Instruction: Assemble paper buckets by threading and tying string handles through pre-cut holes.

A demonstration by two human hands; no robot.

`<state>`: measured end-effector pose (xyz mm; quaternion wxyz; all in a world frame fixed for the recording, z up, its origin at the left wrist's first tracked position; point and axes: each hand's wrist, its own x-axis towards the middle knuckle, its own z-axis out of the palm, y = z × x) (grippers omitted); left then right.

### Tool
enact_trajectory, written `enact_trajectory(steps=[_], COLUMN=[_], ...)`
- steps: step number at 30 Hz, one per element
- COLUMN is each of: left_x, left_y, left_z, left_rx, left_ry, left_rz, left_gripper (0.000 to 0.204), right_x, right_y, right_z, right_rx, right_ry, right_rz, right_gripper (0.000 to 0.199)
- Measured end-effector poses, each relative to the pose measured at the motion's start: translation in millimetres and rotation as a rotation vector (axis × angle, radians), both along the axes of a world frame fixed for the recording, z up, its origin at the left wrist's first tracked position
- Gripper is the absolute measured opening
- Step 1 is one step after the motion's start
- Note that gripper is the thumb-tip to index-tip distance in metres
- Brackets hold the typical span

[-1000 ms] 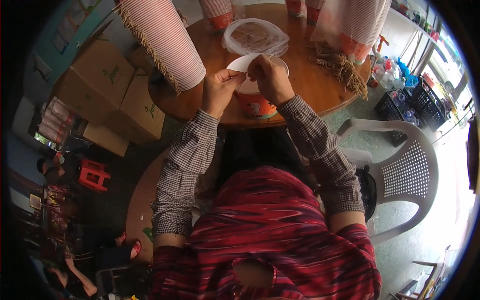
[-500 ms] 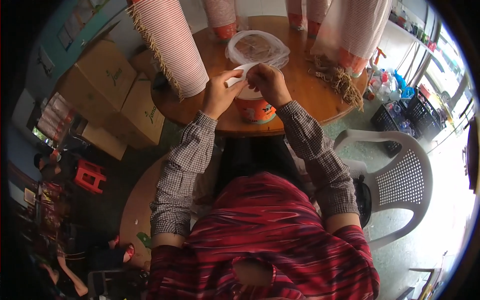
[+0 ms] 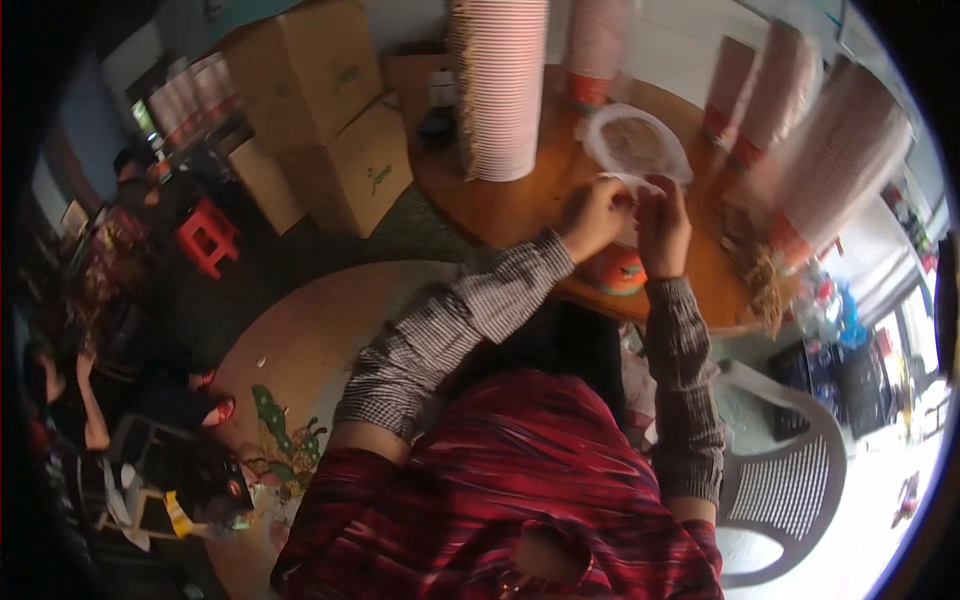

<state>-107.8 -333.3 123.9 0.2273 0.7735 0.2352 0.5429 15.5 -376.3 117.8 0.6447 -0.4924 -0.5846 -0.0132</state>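
An orange paper bowl (image 3: 615, 272) with a white rim stands close to the near edge of a round wooden table (image 3: 560, 215). Both hands are raised over its top. My left hand (image 3: 597, 215), slightly blurred, has its fingers curled at the left of the white rim and seems to grip it. Opposite, my right hand (image 3: 663, 228) pinches close to the rim, its fingertips facing the left ones. Whatever lies between the right fingers is hidden. Just behind the hands rests a crumpled clear plastic bag (image 3: 640, 135).
A tall stack of paper bowls (image 3: 510, 90) stands left on the table, with more bagged stacks (image 3: 835, 160) at the right. Straw-coloured ties (image 3: 765, 285) hang over the right edge. Cardboard boxes (image 3: 375, 175), a red stool (image 3: 208, 238) and a grey plastic chair (image 3: 790, 490) surround me. Another person sits far left.
The view has swung left, so the table and my hands appear farther right. Both hands stay at the bowl's top; the left fingers have curled in more, and the right hand is more upright.
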Motion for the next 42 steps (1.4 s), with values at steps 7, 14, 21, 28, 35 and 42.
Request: enact_trajectory(steps=[7, 14, 21, 28, 35, 42], left_x=[-1.3, -12.9, -28.7, -34.3, -36.7, -27.7], left_y=[-17.1, -17.1, -14.5, -16.8, -6.0, -7.2], left_z=[-16.1, -14.8, -35.4, -45.1, -57.7, -51.0], left_rx=[0.049, 0.429, 0.384, 0.311, 0.312, 0.364], left_ry=[-0.063, -0.068, -0.138, -0.117, -0.132, -0.045], left_rz=[0.049, 0.198, 0.237, 0.162, 0.253, 0.194], left_gripper=[0.012, 0.015, 0.017, 0.018, 0.014, 0.011], right_x=[-13.0, -16.5, 18.9, 108.5, 9.6, -12.5], right_y=[7.7, 13.3, 46.4, 71.7, -19.4, -48.8], right_z=[-2.2, 3.2, -1.2, -21.4, 30.7, 52.3], right_rx=[0.060, 0.017, 0.259, 0.108, -0.623, -0.418], right_ry=[0.198, 0.177, 0.164, 0.145, 0.189, 0.071], right_rz=[0.136, 0.076, -0.017, -0.224, 0.268, 0.359], right_gripper=[0.016, 0.017, 0.008, 0.014, 0.027, 0.019])
